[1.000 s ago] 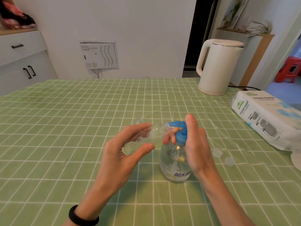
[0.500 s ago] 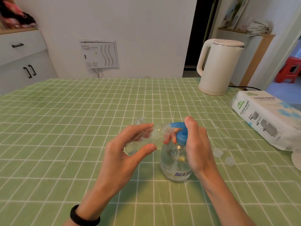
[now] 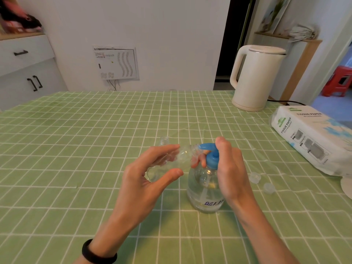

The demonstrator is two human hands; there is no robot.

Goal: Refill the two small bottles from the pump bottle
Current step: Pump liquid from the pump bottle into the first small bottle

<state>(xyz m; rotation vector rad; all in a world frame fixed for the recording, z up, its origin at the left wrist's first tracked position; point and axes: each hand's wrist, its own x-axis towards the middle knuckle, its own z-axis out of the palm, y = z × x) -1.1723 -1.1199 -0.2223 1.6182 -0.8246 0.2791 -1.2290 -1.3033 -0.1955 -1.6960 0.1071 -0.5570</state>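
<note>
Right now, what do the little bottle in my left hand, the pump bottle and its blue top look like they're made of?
small bottle: probably thin clear plastic, glossy; see-through walls with bright glints.
pump bottle: clear plastic by the look; liquid and a dip tube show inside.
pump head: opaque blue plastic, smooth with a slight sheen.

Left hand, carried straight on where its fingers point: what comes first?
Probably the blue nozzle of the pump bottle; the small bottle held by the left hand has its mouth right at it, though depth is unclear.
</note>
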